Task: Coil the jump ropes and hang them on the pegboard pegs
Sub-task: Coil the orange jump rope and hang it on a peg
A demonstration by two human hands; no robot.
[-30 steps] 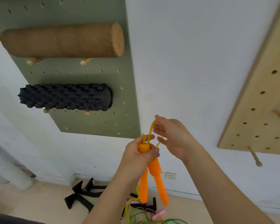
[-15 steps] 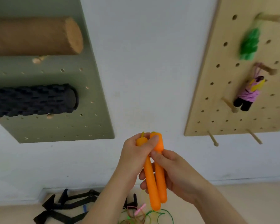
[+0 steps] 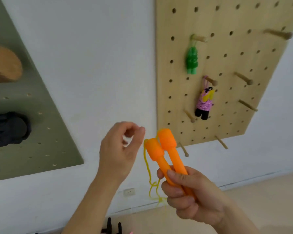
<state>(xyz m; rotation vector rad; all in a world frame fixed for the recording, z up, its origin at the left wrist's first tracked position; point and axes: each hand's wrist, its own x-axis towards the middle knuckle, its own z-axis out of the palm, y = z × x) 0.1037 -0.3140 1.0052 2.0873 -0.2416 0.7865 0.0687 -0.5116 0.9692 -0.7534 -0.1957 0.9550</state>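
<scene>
Between the curled fingers [image 3: 174,188] of the right hand [image 3: 193,200] sit both orange plastic jump-rope handles [image 3: 155,150]; the thin yellow cord [image 3: 146,159] hangs uncoiled just beside them. The left hand [image 3: 118,152] is loosely curled and empty. Coiling is apparently pending: next, its fingers must catch the cord.

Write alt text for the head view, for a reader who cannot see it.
The right hand grips two orange jump-rope handles, yellow cord dangling; the left hand hovers beside them, loosely curled, empty. Behind, a wooden pegboard holds a green rope and a pink rope.

Two coiled ropes [image 3: 191,61] hang on the pegboard [image 3: 227,19] — handles [image 3: 166,154] before it, lower left.
</scene>
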